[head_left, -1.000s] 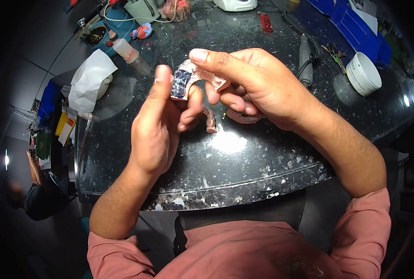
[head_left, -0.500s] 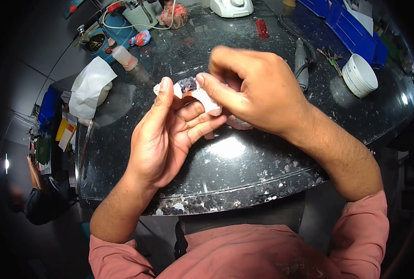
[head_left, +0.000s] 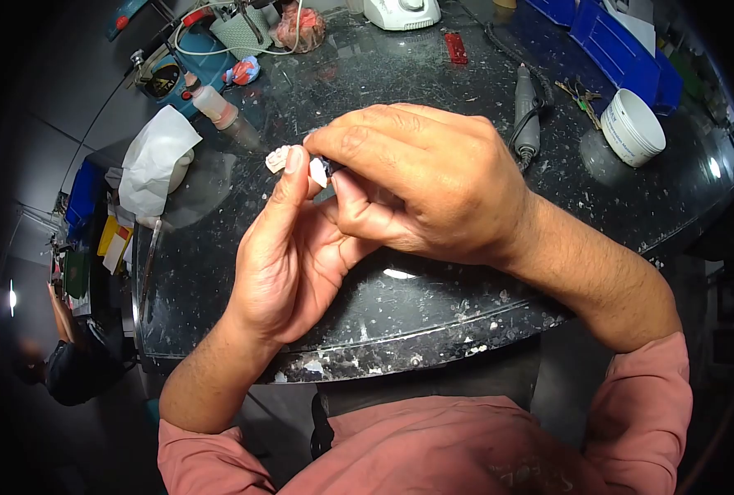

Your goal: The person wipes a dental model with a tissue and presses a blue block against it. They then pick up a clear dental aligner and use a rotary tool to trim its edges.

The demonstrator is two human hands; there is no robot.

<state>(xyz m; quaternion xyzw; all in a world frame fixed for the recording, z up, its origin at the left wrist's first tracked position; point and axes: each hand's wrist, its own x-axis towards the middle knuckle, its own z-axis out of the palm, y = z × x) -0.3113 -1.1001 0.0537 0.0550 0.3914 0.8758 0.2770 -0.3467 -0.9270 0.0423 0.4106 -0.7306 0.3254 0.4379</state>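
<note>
A pale plaster dental cast (head_left: 278, 158) is held up over the bench by my left hand (head_left: 272, 260), its thumb pressed along the near side. Molded tooth shapes show at the cast's left end. My right hand (head_left: 433, 177) reaches across the top, with fingers and thumb closed around a dark patch (head_left: 328, 165) on the cast. A small white section (head_left: 318, 174) shows between the two hands. Most of the cast is hidden behind my right fingers.
A grey handpiece (head_left: 527, 115) with its cord and a white tub (head_left: 632, 128) lie to the right. White paper (head_left: 159, 157) and a squeeze bottle (head_left: 212, 102) stand left. Blue bins (head_left: 623, 54) line the back right. Another person (head_left: 78, 359) is at far left.
My right hand has shifted left and down over the cast, its fingers now covering most of it and the dark patch. The view has shifted slightly.
</note>
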